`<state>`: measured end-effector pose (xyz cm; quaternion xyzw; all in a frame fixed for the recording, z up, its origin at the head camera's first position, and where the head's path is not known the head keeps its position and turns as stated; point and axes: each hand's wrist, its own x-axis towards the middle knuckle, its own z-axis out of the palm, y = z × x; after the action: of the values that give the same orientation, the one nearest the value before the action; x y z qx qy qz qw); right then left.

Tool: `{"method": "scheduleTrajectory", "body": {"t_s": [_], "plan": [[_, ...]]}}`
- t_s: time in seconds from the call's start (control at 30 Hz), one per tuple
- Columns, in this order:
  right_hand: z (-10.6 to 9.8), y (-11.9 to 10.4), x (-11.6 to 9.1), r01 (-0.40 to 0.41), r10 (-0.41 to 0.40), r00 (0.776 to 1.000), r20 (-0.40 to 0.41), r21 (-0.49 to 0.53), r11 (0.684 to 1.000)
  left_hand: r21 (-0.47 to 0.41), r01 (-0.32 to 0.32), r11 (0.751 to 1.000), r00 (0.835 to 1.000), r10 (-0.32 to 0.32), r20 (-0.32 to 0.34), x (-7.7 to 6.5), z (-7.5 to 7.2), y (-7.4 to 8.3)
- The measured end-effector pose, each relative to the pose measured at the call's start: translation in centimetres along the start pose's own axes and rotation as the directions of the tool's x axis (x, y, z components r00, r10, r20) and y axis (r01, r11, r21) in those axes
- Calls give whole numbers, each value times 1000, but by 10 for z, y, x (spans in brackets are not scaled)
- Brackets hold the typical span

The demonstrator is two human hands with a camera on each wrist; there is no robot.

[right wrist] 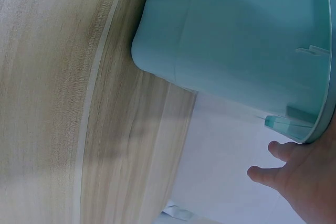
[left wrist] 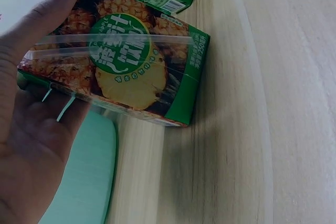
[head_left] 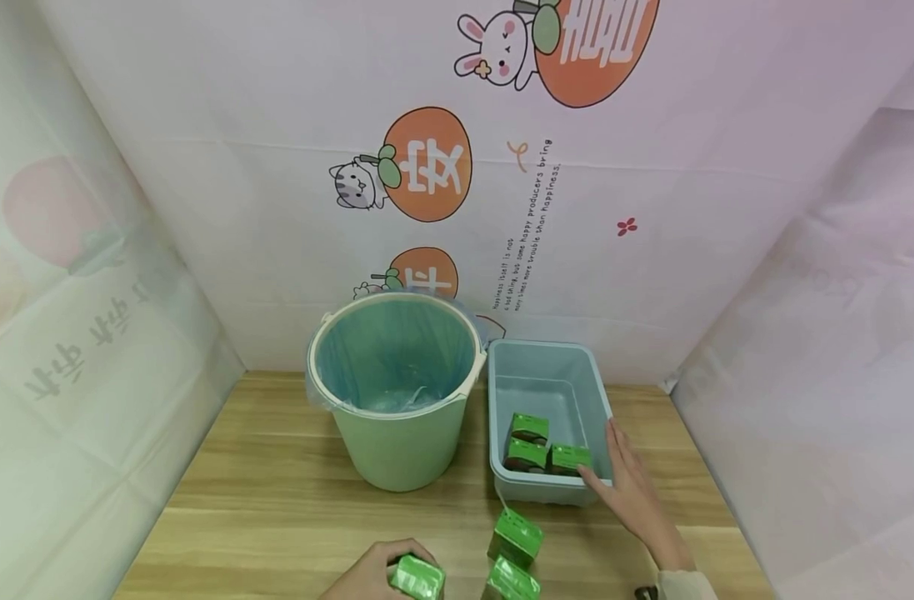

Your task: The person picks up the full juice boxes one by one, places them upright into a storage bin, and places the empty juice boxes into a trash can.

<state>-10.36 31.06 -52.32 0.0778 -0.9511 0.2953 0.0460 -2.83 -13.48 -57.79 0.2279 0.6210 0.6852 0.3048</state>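
My left hand (head_left: pixel 374 575) grips a pineapple juice carton (head_left: pixel 417 577) low in the head view. In the left wrist view the thumb lies along one edge of this carton (left wrist: pixel 131 59), fingers behind it; a wrapped straw crosses its front. My right hand (head_left: pixel 636 496) rests at the front right corner of a blue plastic bin (head_left: pixel 539 485), fingers extended along the rim. Inside the bin sit three green cartons (head_left: pixel 530 427). Just before it, two more green cartons (head_left: pixel 516 537) stand on the table.
A light green bucket (head_left: pixel 400 450) with a clear bag liner stands left of the bin on the wooden table (head_left: pixel 262 483). White printed cloth (head_left: pixel 277 208) hangs behind and on both sides. A small dark object (head_left: pixel 646 592) shows near the right wrist.
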Motion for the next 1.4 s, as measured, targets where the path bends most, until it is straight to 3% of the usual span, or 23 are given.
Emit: {"method": "scheduleTrajectory", "body": {"t_s": [0.27, 0.6, 0.8, 0.97, 1.4], "plan": [[0, -1, -2, -6, 6, 1000, 8, 27, 1000, -36, 6, 999, 1000, -6, -15, 0, 2, 3], [-1, -1, -1, -11, 11, 1000, 8, 27, 1000, 18, -26, 1000, 999, 26, -19, 1, 3, 8], [0, 0, 0, -3, 3, 1000, 4, 32, 999, 88, -20, 996, 997, 26, -69, -1, 4, 20], [1, 1, 0, 5, -5, 1000, -9, 28, 1000, 203, -22, 979, 991, 48, -121, 2, 6, 32], [1, 0, 0, 18, -17, 1000, -19, 29, 999, 411, -174, 895, 962, 243, -122, 16, 4, 56]]}}
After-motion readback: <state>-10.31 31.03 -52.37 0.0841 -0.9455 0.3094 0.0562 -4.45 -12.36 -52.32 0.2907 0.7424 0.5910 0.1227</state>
